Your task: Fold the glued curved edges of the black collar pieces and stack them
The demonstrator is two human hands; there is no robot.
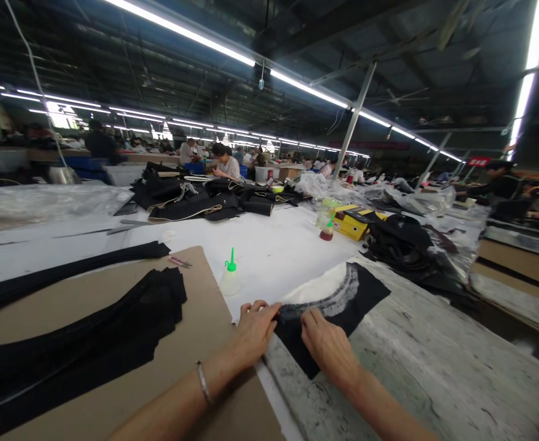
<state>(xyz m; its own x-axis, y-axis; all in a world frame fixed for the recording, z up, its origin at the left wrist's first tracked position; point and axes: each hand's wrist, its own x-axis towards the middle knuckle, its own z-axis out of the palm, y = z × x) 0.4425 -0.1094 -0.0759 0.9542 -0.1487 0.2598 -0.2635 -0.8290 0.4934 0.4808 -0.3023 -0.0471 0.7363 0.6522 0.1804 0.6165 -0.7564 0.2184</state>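
A black fabric piece (365,289) lies on a stained, grey-white work surface, with a greyish band along its curved edge and a white patch (318,289) inside the curve. At its left end, my left hand (255,331) has thumb and fingers closed on the edge. My right hand (327,343) is curled over the fabric just below the band, fingertips drawn together on the cloth. What sits under the fingertips is partly hidden. Beyond my left hand stands a translucent squeeze bottle (231,280) with a green nozzle.
Stacked black fabric strips (127,306) lie on a brown board (205,361) at left, near small pink-handled snips (180,262). Farther back are a dark-filled bottle (327,231), a yellow box (352,225), black fabric heaps (196,199) and plastic sheeting (44,199). Other people work in the background.
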